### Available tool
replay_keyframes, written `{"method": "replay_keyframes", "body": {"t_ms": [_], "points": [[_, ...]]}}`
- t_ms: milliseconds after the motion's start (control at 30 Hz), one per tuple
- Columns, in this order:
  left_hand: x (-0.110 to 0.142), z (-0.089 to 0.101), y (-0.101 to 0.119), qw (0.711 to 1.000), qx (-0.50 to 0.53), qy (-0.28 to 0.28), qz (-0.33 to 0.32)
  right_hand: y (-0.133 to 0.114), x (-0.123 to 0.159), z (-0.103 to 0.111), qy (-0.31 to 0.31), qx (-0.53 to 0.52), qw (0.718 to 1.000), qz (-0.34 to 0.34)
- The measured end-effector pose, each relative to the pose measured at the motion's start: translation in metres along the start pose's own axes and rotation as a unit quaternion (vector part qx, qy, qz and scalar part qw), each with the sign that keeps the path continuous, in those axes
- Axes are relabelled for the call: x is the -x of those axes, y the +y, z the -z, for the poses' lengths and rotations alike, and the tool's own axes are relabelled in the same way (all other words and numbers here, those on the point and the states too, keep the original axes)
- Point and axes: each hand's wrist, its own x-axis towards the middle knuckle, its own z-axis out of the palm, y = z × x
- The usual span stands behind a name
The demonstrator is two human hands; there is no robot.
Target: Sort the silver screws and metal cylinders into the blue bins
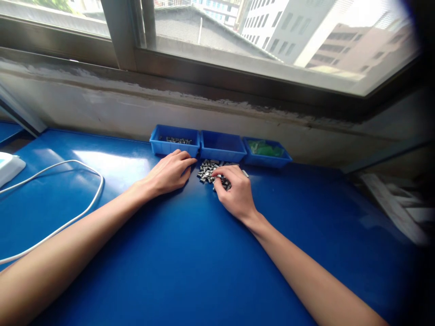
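A heap of small silvery and dark metal parts (pixel 205 171) lies on the blue tabletop in front of the bins. Over the heap's right side is my right hand (pixel 235 188), thumb and forefinger curled together at the parts; whatever is between the tips is too small to make out. My left hand (pixel 173 171) rests to the left of the heap, fingers stretched forward, with nothing seen in it. Just beyond it stands the left blue bin (pixel 159 146), holding similar small parts. The middle blue bin (pixel 222 153) is behind the heap.
The right blue bin (pixel 272 160) contains green material. A white cable (pixel 102 179) loops across the blue table (pixel 190 253) on the left, near a white device (pixel 10 167) at the edge. Behind the bins rises a wall (pixel 112 113) below a window.
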Motion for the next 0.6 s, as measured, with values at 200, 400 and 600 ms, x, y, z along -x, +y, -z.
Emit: {"method": "replay_keyframes", "body": {"t_ms": [200, 400, 600], "points": [[0.001, 0.001, 0.002, 0.999, -0.026, -0.007, 0.034, 0.000, 0.001, 0.000, 0.002, -0.002, 1.000, -0.003], [-0.016, 0.013, 0.028, 0.984, -0.104, -0.104, 0.105, 0.000, 0.001, -0.001, 0.005, -0.002, 1.000, -0.005], [-0.042, 0.019, 0.050, 0.968, -0.146, -0.135, 0.153, -0.001, 0.001, 0.000, 0.006, -0.001, 1.000, 0.008]]}}
